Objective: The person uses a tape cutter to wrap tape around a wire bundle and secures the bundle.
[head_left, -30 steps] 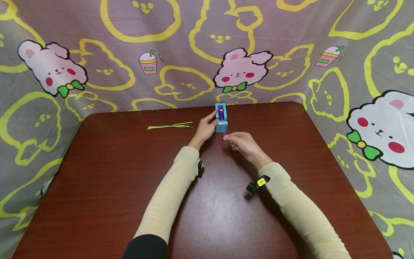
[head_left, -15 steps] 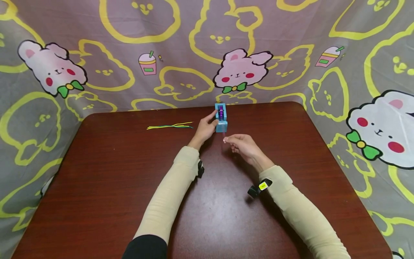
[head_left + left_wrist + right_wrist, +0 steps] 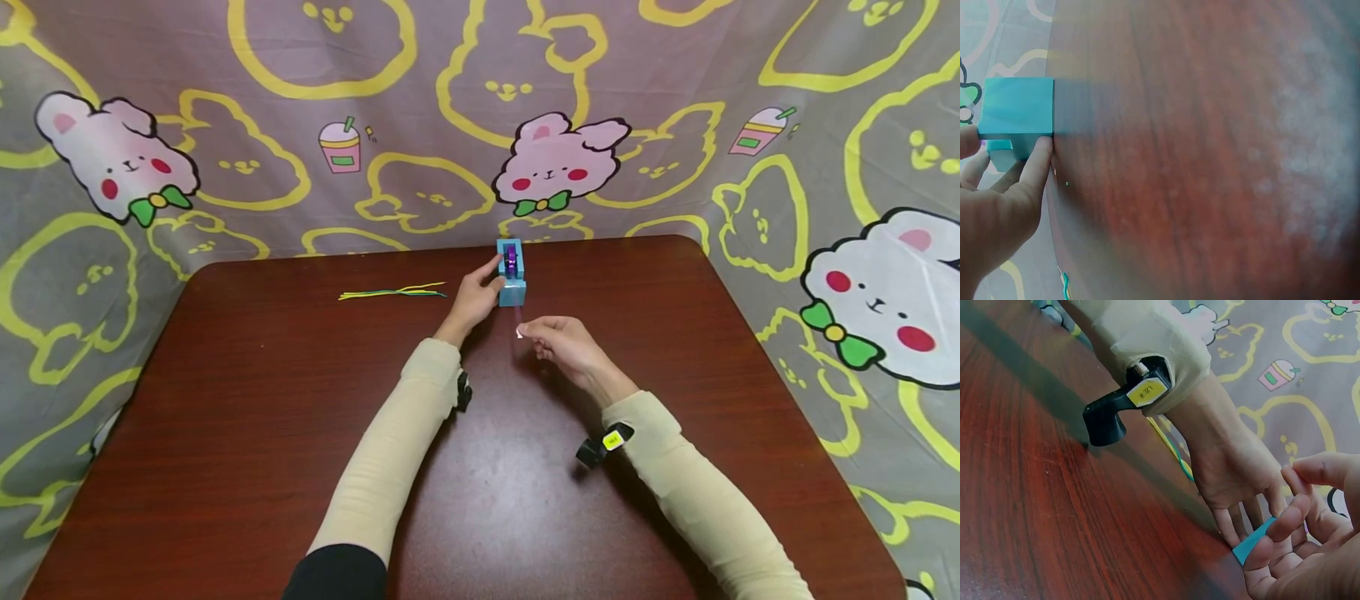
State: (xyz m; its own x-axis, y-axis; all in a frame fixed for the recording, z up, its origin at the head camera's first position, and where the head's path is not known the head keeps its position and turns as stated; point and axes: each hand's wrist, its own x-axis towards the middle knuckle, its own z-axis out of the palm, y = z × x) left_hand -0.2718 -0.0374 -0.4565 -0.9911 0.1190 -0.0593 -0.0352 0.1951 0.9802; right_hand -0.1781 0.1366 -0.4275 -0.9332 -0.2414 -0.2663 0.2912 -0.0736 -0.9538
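Note:
A light blue tape dispenser (image 3: pixel 512 293) with a purple tape roll (image 3: pixel 512 261) in it stands near the table's far edge. My left hand (image 3: pixel 472 304) grips it from the left side; in the left wrist view its fingers lie around the blue body (image 3: pixel 1019 106). Just in front of the dispenser, my right hand (image 3: pixel 566 346) pinches the end of a clear tape strip (image 3: pixel 518 317) between thumb and forefinger. The strip stretches from the dispenser's front to those fingertips. In the right wrist view, the right fingers (image 3: pixel 1260 553) overlap part of the dispenser.
Several thin yellow and teal strands (image 3: pixel 390 292) lie together to the left of the left hand. The brown wooden table (image 3: pixel 262 417) meets a cartoon-patterned curtain (image 3: pixel 420 108) at the back and sides. A small black camera (image 3: pixel 592 452) hangs at the right wrist.
My right hand has drawn back a little toward the front, and more of the tape strip shows between it and the dispenser. My left hand stays on the dispenser.

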